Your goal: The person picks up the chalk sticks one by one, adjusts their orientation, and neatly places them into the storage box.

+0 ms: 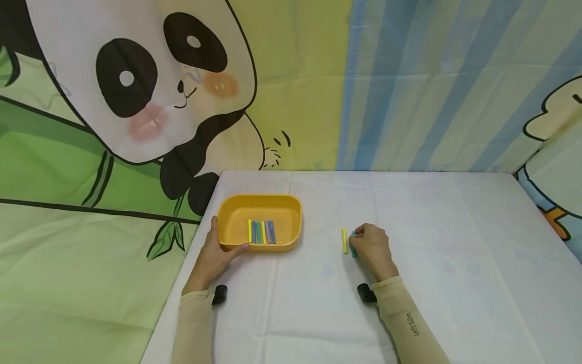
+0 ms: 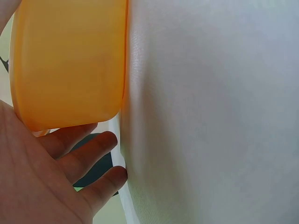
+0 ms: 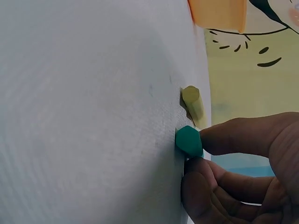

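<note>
My left hand [image 1: 211, 259] holds the near left corner of a yellow plastic tray [image 1: 293, 227], thumb at the front rim and fingers along its left side. In the left wrist view, several fingers [image 2: 88, 156] extend past the tray's corner [image 2: 70, 93]. Inside the tray, several yellow, green and purple-blue sticks [image 1: 262, 231] lie side by side in a row. Over on the right, my right hand [image 1: 374, 248] pinches a green hexagonal stick [image 3: 188, 141] between thumb and fingers, low at the white cloth. Just left of it lies a yellow stick [image 1: 344, 240].
A white cloth [image 1: 309, 313] covers the table. Behind it hangs a printed curtain [image 1: 295, 101] with a panda, and the table's left edge borders green printed fabric [image 1: 91, 283]. Each wrist wears a small black camera [image 1: 220, 294].
</note>
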Demonstrator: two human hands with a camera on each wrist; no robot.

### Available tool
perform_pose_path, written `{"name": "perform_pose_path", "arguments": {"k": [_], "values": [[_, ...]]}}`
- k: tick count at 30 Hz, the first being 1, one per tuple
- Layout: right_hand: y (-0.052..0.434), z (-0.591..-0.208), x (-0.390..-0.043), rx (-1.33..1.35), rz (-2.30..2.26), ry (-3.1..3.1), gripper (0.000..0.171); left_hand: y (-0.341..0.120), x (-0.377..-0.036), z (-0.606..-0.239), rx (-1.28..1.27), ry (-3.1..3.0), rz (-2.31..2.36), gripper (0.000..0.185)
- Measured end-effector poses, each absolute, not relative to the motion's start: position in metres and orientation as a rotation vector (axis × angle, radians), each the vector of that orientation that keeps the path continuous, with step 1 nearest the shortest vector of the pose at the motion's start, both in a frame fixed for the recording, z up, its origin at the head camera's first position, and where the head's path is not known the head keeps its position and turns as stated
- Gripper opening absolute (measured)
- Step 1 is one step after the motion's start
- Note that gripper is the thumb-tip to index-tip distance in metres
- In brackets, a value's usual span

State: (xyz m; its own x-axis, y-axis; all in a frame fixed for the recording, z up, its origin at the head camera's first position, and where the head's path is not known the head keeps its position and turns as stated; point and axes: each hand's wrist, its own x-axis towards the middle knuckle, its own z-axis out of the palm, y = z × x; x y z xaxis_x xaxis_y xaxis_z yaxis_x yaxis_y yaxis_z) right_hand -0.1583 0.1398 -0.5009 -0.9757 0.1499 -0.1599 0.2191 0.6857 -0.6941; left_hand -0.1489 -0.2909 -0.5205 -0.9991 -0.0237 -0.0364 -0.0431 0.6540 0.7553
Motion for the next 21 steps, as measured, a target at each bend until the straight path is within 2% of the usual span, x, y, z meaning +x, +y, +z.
{"name": "perform_pose_path", "arguments": {"k": [21], "values": [[0.1427,-0.4984,-0.1609,0.332,-1.198,2.764,0.029,-0.2908,-0.1483,-0.5191,-0.06,2.85,1.272,0.134]]}}
